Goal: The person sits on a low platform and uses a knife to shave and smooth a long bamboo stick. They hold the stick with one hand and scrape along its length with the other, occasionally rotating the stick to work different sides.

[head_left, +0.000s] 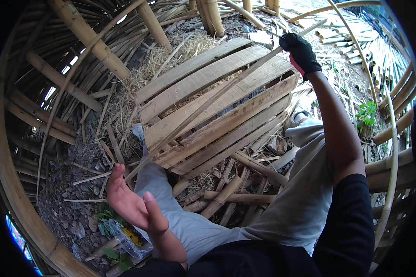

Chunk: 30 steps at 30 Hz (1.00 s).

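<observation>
The long pale strip [203, 109] lies slantwise above the slatted table [164, 99] — its upper part passes at the curled fingers of the gloved right hand [302, 53], which are closed on it, and a thin dark piece [272, 34] also sticks out there. Its lower end is just beside the bare left hand [136, 205], whose fingers are extended and open with the thumb apart, though I cannot tell if they touch it. The right arm is stretched far forward — the left one is bent, with its palm turned upward.
</observation>
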Available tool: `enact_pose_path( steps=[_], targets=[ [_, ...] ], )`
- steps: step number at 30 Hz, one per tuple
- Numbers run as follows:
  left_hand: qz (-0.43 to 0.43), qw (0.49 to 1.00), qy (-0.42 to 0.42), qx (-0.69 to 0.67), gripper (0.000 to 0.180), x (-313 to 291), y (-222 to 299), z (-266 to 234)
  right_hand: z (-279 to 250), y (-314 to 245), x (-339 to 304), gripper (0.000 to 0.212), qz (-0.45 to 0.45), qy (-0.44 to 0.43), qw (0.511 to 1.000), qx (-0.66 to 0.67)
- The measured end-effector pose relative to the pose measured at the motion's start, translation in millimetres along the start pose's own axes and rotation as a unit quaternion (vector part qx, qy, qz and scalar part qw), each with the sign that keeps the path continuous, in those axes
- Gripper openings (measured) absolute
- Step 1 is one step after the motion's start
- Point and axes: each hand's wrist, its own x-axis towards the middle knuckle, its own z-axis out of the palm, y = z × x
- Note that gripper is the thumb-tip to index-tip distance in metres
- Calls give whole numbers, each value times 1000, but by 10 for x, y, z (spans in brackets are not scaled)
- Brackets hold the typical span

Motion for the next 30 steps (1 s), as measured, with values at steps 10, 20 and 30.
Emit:
enact_pose_path(
  steps=[10, 20, 30],
  targets=[
    [-164, 929, -310, 121, 44, -118, -332, 341, -362, 39, -16, 11, -165, 34, 983, -71],
    [-194, 885, -418, -64, 55, -220, -195, 674, -537, -1014, -81, 32, -372, 77, 920, -99],
    [-210, 824, -489, -193, 42, -348, -542, 1162, -959, -1520, -75, 20, -347, 89, 932, -47]
  ],
)
